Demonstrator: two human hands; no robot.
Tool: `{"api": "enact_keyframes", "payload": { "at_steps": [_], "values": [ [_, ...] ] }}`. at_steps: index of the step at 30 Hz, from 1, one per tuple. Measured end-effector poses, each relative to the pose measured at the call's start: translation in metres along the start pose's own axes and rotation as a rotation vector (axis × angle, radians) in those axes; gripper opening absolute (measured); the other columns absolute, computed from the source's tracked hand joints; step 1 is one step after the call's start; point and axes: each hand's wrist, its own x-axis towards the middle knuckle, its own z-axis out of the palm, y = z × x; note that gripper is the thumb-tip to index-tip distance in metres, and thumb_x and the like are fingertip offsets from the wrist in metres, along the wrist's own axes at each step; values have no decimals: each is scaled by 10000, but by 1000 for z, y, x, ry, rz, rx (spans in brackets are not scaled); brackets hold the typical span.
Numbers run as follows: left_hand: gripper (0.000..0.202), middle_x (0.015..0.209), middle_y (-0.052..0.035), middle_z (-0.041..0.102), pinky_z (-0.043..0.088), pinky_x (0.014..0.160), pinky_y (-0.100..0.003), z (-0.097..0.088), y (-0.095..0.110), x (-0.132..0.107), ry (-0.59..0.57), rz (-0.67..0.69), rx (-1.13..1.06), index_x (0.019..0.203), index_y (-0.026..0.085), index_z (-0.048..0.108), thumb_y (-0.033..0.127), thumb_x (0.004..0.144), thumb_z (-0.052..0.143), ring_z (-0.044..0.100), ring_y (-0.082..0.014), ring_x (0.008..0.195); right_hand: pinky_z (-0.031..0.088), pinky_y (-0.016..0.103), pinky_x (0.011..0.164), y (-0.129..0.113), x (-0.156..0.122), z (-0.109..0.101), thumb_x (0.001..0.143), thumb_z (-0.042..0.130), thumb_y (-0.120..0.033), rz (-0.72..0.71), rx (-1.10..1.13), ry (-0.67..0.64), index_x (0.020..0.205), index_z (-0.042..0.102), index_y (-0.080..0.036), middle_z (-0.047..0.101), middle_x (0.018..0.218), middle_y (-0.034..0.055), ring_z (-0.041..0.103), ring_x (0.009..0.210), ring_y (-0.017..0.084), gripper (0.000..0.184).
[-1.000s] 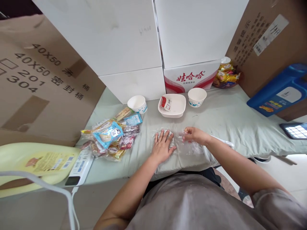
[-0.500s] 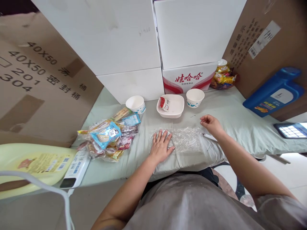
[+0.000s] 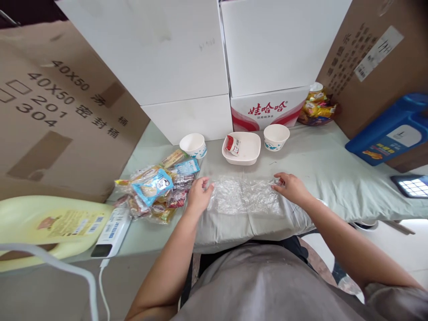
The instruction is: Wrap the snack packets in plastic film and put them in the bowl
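A crumpled sheet of clear plastic wrap (image 3: pixel 245 195) lies spread on the pale green cloth (image 3: pixel 321 165) in front of me. My left hand (image 3: pixel 199 195) pinches its left edge, fingers curled together. At the wrap's right edge my right hand (image 3: pixel 291 187) grips the upper corner with bent fingers. The sheet is stretched flat between both hands.
A heap of wrapped snacks (image 3: pixel 157 191) lies just left of my left hand. Behind the wrap stand two paper cups (image 3: pixel 193 145) (image 3: pixel 276 136) and a white dish (image 3: pixel 243 148) with a red sachet. Cardboard and white boxes wall the back; a blue jug (image 3: pixel 394 131) sits right, a yellow jug (image 3: pixel 50 223) left.
My left hand has slid from lying flat on the wrap to pinching its left edge. My right hand came back from the right onto the wrap's right corner, and the sheet now lies wider.
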Motion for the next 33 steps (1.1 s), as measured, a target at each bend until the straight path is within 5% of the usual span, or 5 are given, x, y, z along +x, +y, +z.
{"api": "enact_keyframes", "payload": {
  "at_steps": [7,11,20,26,33],
  "values": [
    [439,964,-74,635,490,866,-351,12,-1,20,-74,-60,131,1092,174,660,366,703,723,624,-225,897,492,320,713,-12,-5,9,825,521,-263,-127,220,220,1039,630,-199,635,793,34,617,748,183,249],
    [155,980,-64,640,478,854,-305,26,7,18,-71,29,125,899,199,692,279,778,638,624,-195,886,512,318,689,-13,-1,24,846,465,-249,-123,329,242,1056,608,-196,630,859,38,619,654,152,260],
    [122,833,-52,689,444,702,-290,18,0,10,-55,-81,324,887,213,625,232,878,504,646,-214,803,490,342,686,-9,7,46,927,375,-238,-117,-102,197,1134,619,-185,640,1092,122,631,795,226,324],
    [227,983,-134,632,467,825,-367,12,14,-7,204,271,365,1000,152,628,310,904,497,605,-266,955,474,382,816,-17,2,33,939,418,-269,-238,-241,263,1100,643,-174,610,1074,142,571,964,273,293],
    [191,1085,-89,622,465,936,-412,3,5,-42,-279,717,282,1028,208,648,266,861,575,549,-252,1068,467,417,903,-7,-31,15,945,473,-315,-607,-152,51,1094,653,-205,617,1095,110,543,1017,254,258]
  ]
}}
